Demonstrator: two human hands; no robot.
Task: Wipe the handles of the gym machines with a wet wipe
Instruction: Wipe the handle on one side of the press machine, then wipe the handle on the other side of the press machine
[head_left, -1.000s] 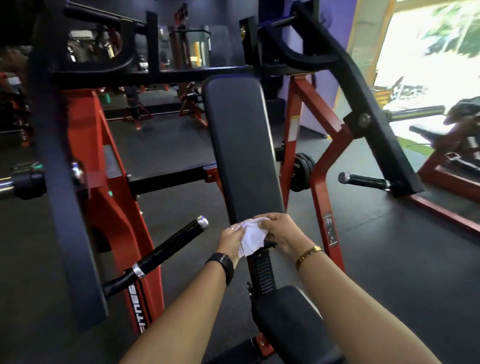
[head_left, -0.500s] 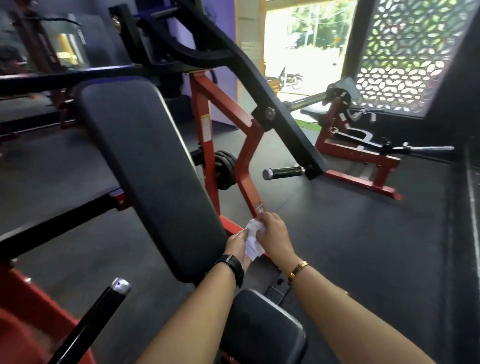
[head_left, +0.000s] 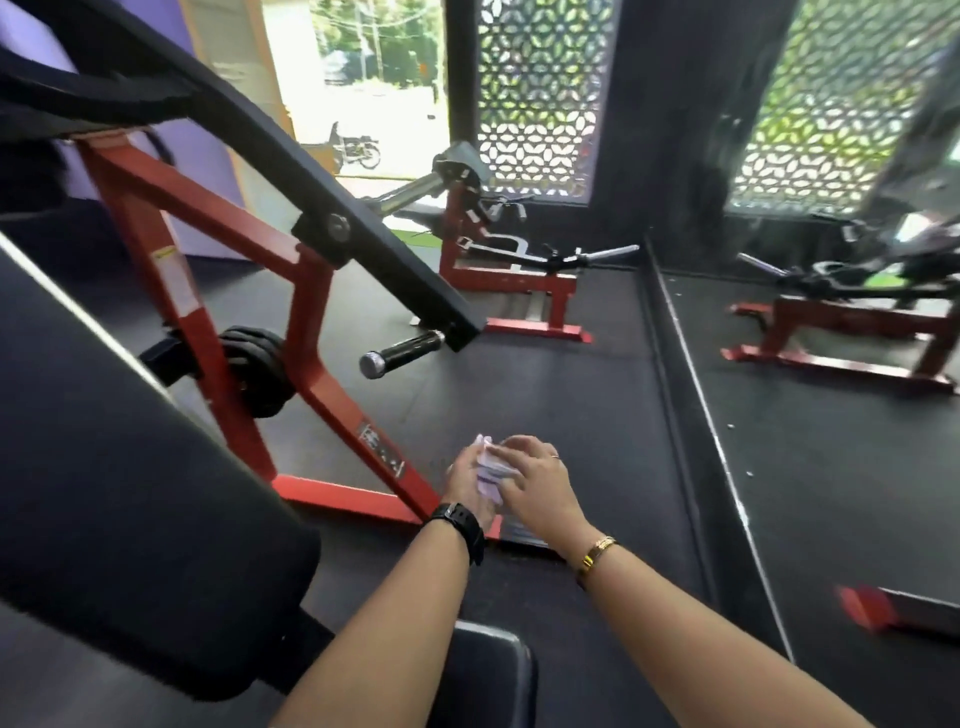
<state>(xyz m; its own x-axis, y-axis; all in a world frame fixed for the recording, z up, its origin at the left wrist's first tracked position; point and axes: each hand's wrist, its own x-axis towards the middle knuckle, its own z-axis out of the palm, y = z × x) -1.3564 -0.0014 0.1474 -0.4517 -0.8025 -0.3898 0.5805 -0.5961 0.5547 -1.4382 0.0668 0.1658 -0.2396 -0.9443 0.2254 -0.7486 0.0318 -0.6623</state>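
A person holds both arms out over the dark gym floor (head_left: 545, 395). The left hand (head_left: 467, 480) and the right hand (head_left: 537, 486) are close together, low in the middle. A white wipe (head_left: 491, 467) sits bunched up between them. The left hand holds it from below, and the right hand's fingers (head_left: 511, 447) curl onto it from the top. This part is a bit blurry.

The left wrist has a black watch (head_left: 461, 522). The right wrist has a gold bracelet (head_left: 597, 552), and one right finger has a ring.

The wipe is not touching any machine. The nearest handle (head_left: 402, 349) is black with a shiny silver end. It sticks out from a black arm (head_left: 332, 197) of a red machine (head_left: 311, 384), up and to the left of the hands and well apart from them. Black weight plates (head_left: 260, 371) hang on the red frame, just left of the handle.

A big black pad (head_left: 119, 467) fills the left side. A black seat (head_left: 493, 670) shows at the bottom, between the arms.

Farther back stands a second red machine (head_left: 511, 288) with a long bar. A mirror (head_left: 841, 441) on the right shows it again. Behind it is a patterned screen (head_left: 535, 93), and a motorbike (head_left: 358, 148) is parked outside.
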